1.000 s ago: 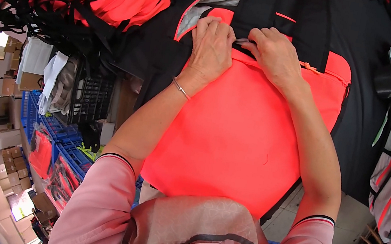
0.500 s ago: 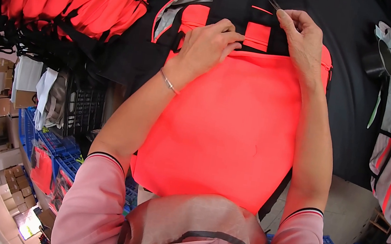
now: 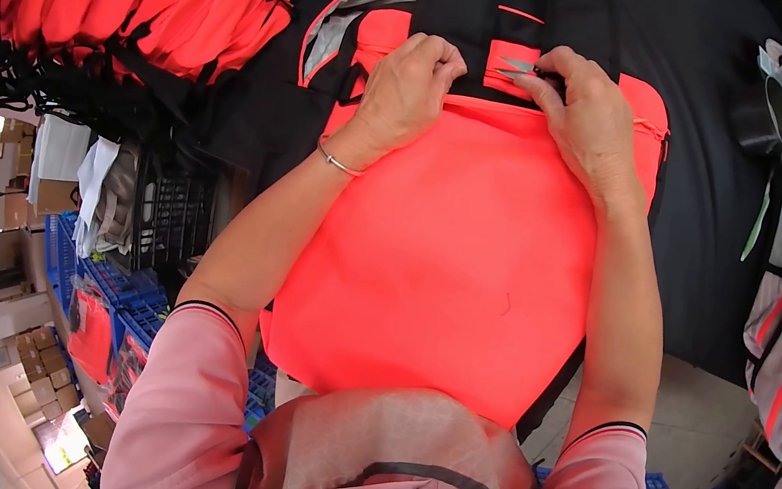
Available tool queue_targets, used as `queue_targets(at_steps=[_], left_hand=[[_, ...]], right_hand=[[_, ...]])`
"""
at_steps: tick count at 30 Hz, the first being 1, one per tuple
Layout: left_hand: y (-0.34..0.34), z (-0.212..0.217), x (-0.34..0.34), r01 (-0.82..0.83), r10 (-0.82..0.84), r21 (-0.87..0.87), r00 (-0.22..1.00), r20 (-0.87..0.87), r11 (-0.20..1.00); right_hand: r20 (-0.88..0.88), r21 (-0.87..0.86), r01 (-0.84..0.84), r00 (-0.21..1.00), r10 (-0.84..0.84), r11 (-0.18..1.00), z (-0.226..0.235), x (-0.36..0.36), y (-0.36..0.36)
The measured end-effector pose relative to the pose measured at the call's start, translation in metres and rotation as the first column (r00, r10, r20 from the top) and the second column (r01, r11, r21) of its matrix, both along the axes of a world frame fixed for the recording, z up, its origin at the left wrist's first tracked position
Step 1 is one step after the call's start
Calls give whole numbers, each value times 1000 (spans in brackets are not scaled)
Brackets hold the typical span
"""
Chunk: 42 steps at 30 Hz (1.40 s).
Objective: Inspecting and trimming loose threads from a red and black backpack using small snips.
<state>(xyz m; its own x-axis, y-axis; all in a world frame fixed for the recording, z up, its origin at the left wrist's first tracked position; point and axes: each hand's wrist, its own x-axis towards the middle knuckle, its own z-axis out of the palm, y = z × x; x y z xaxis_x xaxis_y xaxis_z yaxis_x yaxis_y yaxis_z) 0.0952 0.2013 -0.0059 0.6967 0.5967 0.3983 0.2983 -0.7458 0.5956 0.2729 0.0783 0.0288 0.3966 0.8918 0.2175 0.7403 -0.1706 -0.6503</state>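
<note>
Gripping snips (image 3: 516,66) in closed right fingers (image 3: 568,62), perhaps steadying the red bag (image 3: 443,237) with curled left fingers (image 3: 433,49); cannot tell whether pinching it.

Bright, even light floods the coral fabric (image 3: 440,252); bent edges darken.

Snips (image 3: 519,64) partly behind right hand (image 3: 585,112)

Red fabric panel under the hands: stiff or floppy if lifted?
Probably floppy: the red panel looks like smooth cloth and curves softly at the bottom. Likely light for its size, since no rigid frame shows.
</note>
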Motion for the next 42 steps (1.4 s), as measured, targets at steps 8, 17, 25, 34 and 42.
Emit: queue_targets(at_steps=[8,17,25,34,42], left_hand=[[-2,-1,2,-44,48,-85,998,44,995],[2,-11,5,-19,15,28,990,142,999],[-48,9,-31,276,-337,300,925,175,913],[38,44,-140,-253,278,-297,960,44,921],[41,32,-128,-249,244,-59,966,-83,967]], right_hand=[[317,2,-207,928,196,978,-7,-3,14],[481,95,-308,847,227,947,-22,-3,24],[398,7,-185,902,167,983,-17,-5,15],[-222,49,-89,970,98,995,-4,3,24],[-244,47,-190,950,196,981,33,-69,47]])
